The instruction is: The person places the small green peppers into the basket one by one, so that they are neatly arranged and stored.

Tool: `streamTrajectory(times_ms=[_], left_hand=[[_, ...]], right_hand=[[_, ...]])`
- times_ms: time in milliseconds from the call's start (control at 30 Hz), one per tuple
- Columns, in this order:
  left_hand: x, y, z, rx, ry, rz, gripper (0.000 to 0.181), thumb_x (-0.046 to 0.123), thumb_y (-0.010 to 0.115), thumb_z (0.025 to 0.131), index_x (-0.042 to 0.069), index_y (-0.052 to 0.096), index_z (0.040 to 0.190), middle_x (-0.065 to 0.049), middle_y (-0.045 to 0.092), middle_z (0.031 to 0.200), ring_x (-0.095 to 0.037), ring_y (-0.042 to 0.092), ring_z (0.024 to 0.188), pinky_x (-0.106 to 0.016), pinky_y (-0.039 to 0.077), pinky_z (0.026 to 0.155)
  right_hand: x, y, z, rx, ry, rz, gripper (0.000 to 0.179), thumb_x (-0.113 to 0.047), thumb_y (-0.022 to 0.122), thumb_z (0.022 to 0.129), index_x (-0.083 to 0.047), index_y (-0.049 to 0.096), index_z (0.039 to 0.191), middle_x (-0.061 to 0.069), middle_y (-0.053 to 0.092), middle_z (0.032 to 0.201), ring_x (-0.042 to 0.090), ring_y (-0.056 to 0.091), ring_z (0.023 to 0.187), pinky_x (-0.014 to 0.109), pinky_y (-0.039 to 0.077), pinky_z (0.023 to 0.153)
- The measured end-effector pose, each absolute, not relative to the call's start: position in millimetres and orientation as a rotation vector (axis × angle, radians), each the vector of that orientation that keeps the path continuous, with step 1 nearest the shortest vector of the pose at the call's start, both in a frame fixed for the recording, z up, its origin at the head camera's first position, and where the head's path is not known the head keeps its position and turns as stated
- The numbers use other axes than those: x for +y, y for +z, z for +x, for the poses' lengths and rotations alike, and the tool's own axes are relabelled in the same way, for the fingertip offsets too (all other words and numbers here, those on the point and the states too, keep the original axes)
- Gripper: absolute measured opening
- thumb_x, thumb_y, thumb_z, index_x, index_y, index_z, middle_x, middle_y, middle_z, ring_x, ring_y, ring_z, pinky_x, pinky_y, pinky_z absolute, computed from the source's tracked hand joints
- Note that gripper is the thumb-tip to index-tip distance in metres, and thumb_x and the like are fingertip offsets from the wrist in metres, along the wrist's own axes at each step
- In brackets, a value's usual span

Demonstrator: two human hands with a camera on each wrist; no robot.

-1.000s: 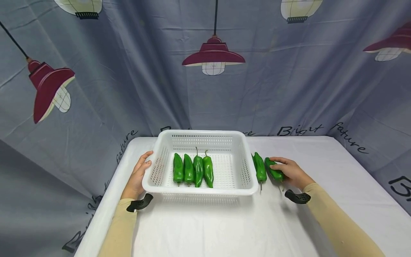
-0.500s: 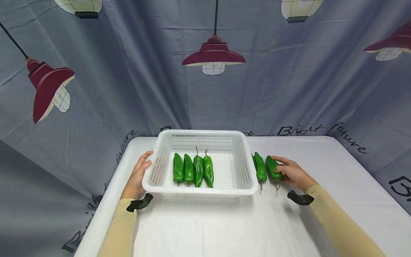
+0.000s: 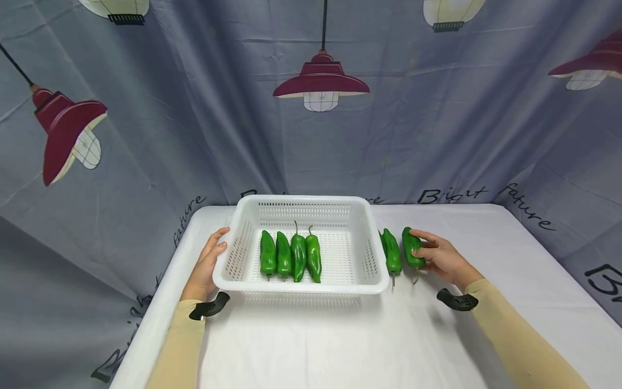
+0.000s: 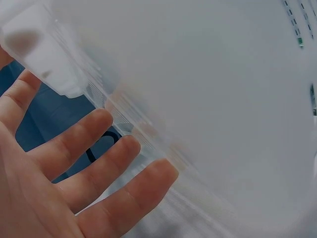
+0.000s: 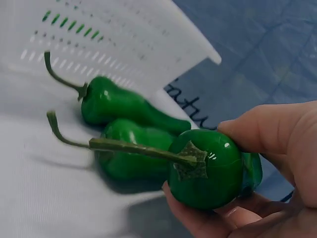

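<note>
A white slotted plastic basket (image 3: 301, 288) stands on the white table. In it several green peppers (image 3: 313, 258) lie side by side, left of its middle. My left hand (image 3: 205, 268) rests against the basket's left side; the left wrist view shows its fingers (image 4: 124, 198) extended along the outer wall. To the right of the basket, my right hand (image 3: 444, 262) pinches a green pepper (image 5: 208, 168) between thumb and fingers, its stem pointing toward me. Two more green peppers, one in front (image 5: 131, 148) and one behind (image 5: 124, 106), lie between the held pepper and the basket.
The white tabletop (image 3: 301, 346) extends in front of the basket and to the right. A grey-blue curtain (image 3: 233, 135) printed with lamps and lettering hangs behind the table and at both sides. Black bands (image 3: 457, 300) sit at both wrists.
My right hand has lifted the pepper slightly away from me and turned it closer to lengthwise. The left hand keeps its place at the basket. The head view has shifted a little.
</note>
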State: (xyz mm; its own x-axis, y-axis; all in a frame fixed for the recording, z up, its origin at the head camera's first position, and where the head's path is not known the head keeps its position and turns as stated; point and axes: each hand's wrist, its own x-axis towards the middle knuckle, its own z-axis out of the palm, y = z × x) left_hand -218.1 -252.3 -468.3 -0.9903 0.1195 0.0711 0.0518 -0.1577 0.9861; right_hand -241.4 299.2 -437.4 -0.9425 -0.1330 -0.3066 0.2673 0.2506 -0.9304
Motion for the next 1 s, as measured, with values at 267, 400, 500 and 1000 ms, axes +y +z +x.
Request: streamTrajectory(times_ms=[267,400,500,1000], left_hand=[[-254.6,-470.0,-218.0,1.995,2.361,0.248,0.030,0.027,0.038,0.110,0.032,0.039,0.140,0.015,0.056,0.130,-0.004,0.061,0.110,-0.023,0.055,0.087],[-255.1,-470.2,-218.6,2.005,2.351,0.242,0.030,0.028,0.039,0.110,0.034,0.039,0.140,0.015,0.055,0.131,-0.004,0.060,0.110,-0.023,0.054,0.087],[-254.7,-469.7,-218.9,2.003,2.347,0.238,0.030,0.029,0.039,0.110,0.033,0.039,0.140,0.015,0.056,0.131,-0.004,0.060,0.111,-0.023,0.054,0.088],[-253.6,-468.2,-218.2,2.008,2.347,0.220,0.029,0.030,0.040,0.110,0.033,0.039,0.139,0.013,0.055,0.130,-0.004,0.060,0.109,-0.022,0.054,0.088]], right_hand=[[283.0,-415.6,-238.8,2.247,-1.771,0.016,0.073,-0.007,0.062,0.097,-0.013,0.027,0.161,0.029,0.024,0.159,0.002,0.058,0.102,0.028,0.058,0.084],[273.5,-401.0,-240.0,2.251,-1.793,-0.026,0.074,-0.005,0.062,0.097,-0.010,0.025,0.162,0.030,0.024,0.159,0.002,0.061,0.101,0.030,0.058,0.084],[267.5,-390.6,-241.4,2.240,-1.803,-0.049,0.074,-0.005,0.061,0.098,-0.010,0.024,0.162,0.029,0.022,0.160,0.003,0.061,0.102,0.031,0.059,0.085],[229.2,-357.6,-245.4,2.204,-1.816,-0.147,0.074,-0.004,0.060,0.099,-0.011,0.023,0.162,0.028,0.027,0.159,0.003,0.062,0.106,0.035,0.058,0.090]])
